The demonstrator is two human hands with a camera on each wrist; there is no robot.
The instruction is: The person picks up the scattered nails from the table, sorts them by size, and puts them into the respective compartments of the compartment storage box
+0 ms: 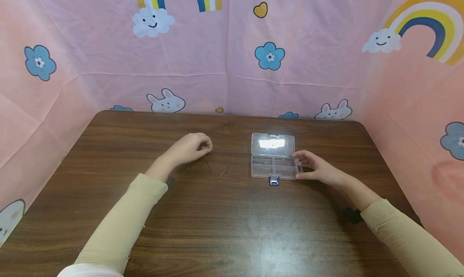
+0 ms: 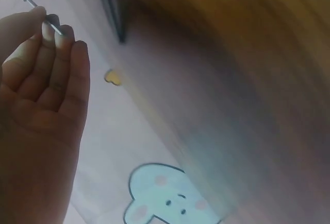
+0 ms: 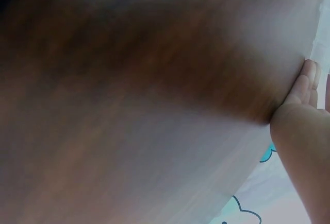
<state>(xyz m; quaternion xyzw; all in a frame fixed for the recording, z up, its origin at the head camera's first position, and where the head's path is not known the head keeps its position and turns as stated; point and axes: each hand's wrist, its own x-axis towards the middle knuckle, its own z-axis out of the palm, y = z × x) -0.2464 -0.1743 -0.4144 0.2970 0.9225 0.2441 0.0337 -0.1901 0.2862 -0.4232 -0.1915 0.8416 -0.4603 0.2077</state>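
Nail (image 2: 32,2) pinched in the grip of the left hand (image 1: 192,146), between thumb and fingertips, long axis slanting across the fingers, head end jutting free. Clear divided box (image 1: 262,174) well apart, to the left hand's right on the wooden table (image 1: 217,228), lid (image 1: 261,148) folded back, blue latch (image 1: 274,181) in front. Right hand (image 1: 315,170) nearer, touching the box, grip clasping its right end. By count: one held nail; six loose nails (image 1: 224,171) near the left hand, at differing angles; slim metal pieces (image 1: 259,162) in the back-left compartment, number impossible to tell; one box.
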